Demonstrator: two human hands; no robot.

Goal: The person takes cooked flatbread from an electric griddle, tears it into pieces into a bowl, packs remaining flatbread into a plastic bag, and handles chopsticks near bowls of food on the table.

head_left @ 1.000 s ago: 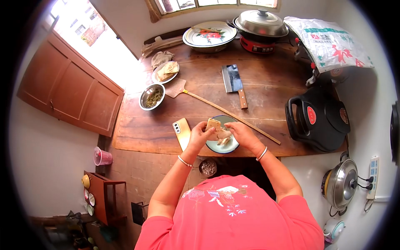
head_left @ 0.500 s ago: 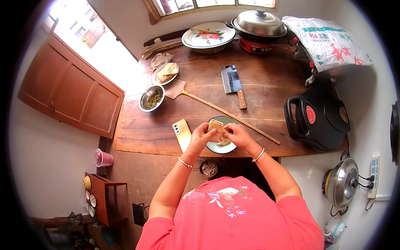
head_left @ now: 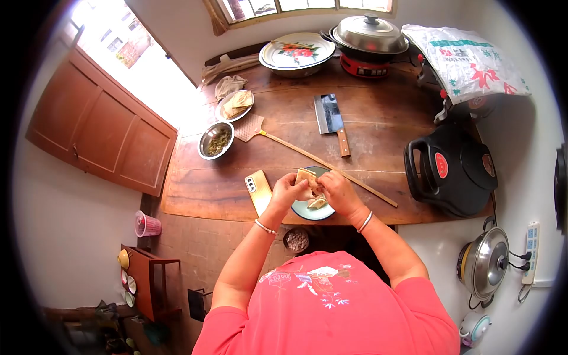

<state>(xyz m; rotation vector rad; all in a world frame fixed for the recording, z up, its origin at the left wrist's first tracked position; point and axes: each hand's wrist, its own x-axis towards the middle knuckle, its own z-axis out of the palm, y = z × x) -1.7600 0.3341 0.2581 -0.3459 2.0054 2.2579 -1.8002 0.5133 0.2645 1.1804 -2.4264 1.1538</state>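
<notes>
Both my hands work a folded piece of flatbread [head_left: 305, 176] above a pale enamel bowl [head_left: 300, 209] at the near edge of a wooden table [head_left: 384, 142].

My left hand [head_left: 289, 188] pinches the flatbread between thumb and fingers, holding it tilted up; my right hand [head_left: 339, 191], fingers bunched, pinches at its right edge, though the fingertips are partly hidden. Pale pieces [head_left: 318, 203] lie in the bowl below. A gold phone [head_left: 258, 190] rests just beside my left hand, and a fly swatter [head_left: 322, 159] slants across the table beyond the bowl. Farther back lies a cleaver [head_left: 329, 114]; toward the left stand a metal bowl of greens [head_left: 218, 141] and a dish of more flatbread [head_left: 238, 105].
</notes>
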